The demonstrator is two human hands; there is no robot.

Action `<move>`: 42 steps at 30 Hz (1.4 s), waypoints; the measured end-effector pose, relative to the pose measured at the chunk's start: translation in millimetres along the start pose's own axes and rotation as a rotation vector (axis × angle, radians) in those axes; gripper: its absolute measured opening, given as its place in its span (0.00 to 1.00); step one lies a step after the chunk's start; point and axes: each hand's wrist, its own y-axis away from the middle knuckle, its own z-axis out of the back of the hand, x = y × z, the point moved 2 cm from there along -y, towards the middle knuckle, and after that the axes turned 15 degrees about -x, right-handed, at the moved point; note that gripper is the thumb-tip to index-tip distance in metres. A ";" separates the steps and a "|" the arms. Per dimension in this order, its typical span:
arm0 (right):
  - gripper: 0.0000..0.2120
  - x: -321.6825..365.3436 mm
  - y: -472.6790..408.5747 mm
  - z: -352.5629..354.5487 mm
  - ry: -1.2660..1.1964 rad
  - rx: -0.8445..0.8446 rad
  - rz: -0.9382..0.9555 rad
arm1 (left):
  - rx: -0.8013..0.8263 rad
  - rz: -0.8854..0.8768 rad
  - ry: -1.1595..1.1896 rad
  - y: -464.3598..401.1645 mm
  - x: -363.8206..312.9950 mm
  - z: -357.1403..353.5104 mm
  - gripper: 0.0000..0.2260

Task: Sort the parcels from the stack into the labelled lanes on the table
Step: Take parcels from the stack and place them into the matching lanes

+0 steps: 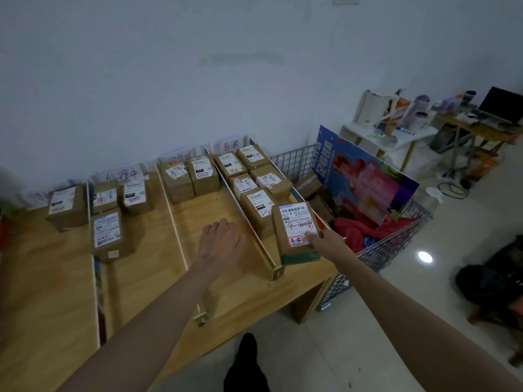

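Note:
A brown cardboard parcel [294, 230] with a white shipping label and a red stamp hangs over the near end of the rightmost lane, gripped by my right hand [325, 240] with the thumb on the label. My left hand [220, 240] hovers over the third lane with its fingers spread and holds nothing. Several parcels [256, 176] fill the far part of the rightmost lane. Two parcels [189, 175] stand at the back of the third lane. Three parcels [109, 230] lie in the second lane and one parcel [66, 205] in the leftmost lane.
White dividers [246, 219] split the wooden table [141, 273] into lanes, with handwritten paper signs [124, 174] against the wall. A wire basket [396, 241] with more boxes, red cloth and a blue poster stands right of the table. Cluttered side tables stand far right.

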 end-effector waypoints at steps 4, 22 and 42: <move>0.17 -6.5 -38.1 11.2 0.028 -0.033 -0.005 | -0.002 -0.003 0.006 -34.8 -23.3 -18.8 0.21; 0.15 -11.8 -230.5 -16.0 0.237 0.132 0.014 | 0.107 0.117 0.041 -166.5 -61.2 -123.5 0.21; 0.17 -12.3 -294.8 -48.9 0.210 0.198 0.190 | 0.175 0.406 0.016 -185.1 -84.5 -150.9 0.21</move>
